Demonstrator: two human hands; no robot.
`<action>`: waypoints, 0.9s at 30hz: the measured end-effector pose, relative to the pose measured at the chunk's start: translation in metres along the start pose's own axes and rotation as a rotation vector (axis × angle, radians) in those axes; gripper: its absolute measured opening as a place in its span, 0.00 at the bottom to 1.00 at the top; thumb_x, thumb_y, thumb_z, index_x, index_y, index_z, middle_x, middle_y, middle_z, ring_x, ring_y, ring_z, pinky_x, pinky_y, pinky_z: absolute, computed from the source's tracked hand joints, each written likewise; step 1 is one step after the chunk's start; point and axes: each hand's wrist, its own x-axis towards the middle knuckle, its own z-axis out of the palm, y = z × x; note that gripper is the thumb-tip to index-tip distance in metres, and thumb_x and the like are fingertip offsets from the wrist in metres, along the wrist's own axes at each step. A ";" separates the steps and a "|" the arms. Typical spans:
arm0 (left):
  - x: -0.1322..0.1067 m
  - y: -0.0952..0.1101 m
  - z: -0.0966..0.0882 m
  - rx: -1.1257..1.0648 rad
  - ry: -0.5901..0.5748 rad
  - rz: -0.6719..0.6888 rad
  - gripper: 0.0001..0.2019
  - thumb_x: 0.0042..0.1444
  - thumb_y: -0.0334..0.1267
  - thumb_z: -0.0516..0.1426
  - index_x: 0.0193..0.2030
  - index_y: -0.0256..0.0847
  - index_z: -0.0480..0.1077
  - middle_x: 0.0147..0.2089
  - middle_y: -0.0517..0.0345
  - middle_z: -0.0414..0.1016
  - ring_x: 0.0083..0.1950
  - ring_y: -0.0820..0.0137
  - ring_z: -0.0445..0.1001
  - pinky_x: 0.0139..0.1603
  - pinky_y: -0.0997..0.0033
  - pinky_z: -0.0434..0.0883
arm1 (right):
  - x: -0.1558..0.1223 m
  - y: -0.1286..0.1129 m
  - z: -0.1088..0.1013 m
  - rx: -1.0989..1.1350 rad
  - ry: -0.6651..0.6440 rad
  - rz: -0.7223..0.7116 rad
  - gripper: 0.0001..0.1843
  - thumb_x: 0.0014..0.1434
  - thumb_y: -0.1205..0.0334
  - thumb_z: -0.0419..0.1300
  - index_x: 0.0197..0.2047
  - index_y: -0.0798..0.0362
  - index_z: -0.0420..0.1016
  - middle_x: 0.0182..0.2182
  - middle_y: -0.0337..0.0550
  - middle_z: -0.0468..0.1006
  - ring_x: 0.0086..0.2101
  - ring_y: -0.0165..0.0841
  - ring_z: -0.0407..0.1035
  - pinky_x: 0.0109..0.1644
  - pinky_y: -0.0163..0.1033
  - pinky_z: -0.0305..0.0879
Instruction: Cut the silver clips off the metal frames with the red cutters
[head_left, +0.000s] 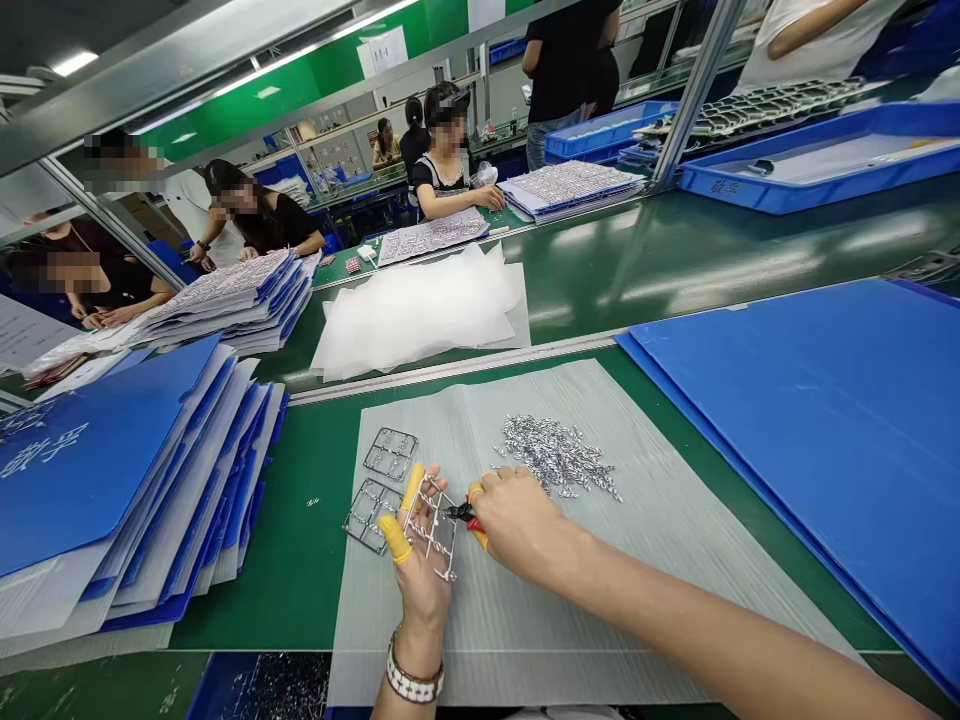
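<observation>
In my left hand [421,570], with yellow covers on the thumb and a finger, I hold a silvery sprue frame [433,532] with small parts on its runners. My right hand [517,515] is closed round red-handled side cutters [462,512], their dark jaws at the right side of that frame. Two more sprue frames, an upper one [391,453] and a lower one [369,514], lie flat to the left. Beyond my right hand a heap of small shiny silver parts [559,452] rests on the translucent white sheet [637,610].
A tall stack of blue and white sheets [135,480] stands at left; large blue sheets [817,420] lie at right. White film [420,315] lies across the rail on the green conveyor [675,250]. A blue tray [817,165] sits beyond, and several people work opposite.
</observation>
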 end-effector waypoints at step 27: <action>0.008 0.000 0.004 0.050 0.090 0.065 0.36 0.54 0.67 0.42 0.50 0.38 0.72 0.56 0.45 0.71 0.56 0.58 0.68 0.58 0.62 0.62 | -0.007 -0.019 -0.003 -0.009 0.018 -0.075 0.07 0.53 0.63 0.59 0.34 0.57 0.73 0.29 0.52 0.74 0.33 0.42 0.68 0.36 0.44 0.60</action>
